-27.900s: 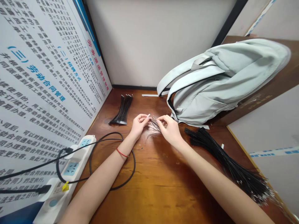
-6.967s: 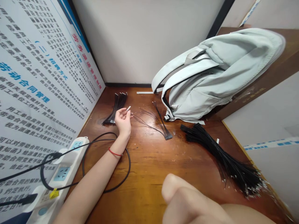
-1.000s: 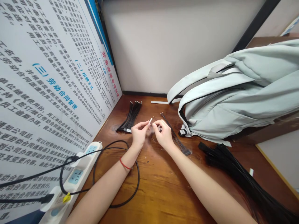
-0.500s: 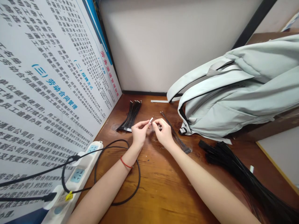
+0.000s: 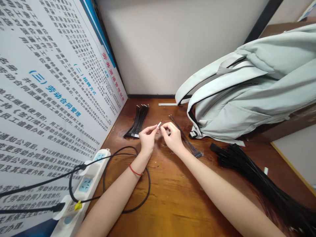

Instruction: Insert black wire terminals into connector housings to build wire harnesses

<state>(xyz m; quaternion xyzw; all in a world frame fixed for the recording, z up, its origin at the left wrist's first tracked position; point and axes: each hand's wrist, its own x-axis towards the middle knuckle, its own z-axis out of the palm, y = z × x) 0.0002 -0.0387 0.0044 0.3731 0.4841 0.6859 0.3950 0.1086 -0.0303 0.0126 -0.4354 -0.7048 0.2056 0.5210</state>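
Note:
My left hand pinches a small white connector between thumb and forefinger. My right hand is right next to it, its fingertips gripping thin black wires close to the connector. The two hands nearly touch, and the fingers hide most of the wire ends. Just beyond my right hand, a loose bunch of fine black wires lies on the wooden table, ending in a dark connector block.
A bound bundle of black wires lies left of my hands, and a large black wire bundle lies at right. A pale grey-green backpack leans at the back right. A white power strip with black cables sits by a printed wall board.
Seven seconds ago my right hand was lifted away near the camera; now it is back beside my left hand at the connector. Over the last second, only the head view has shifted slightly.

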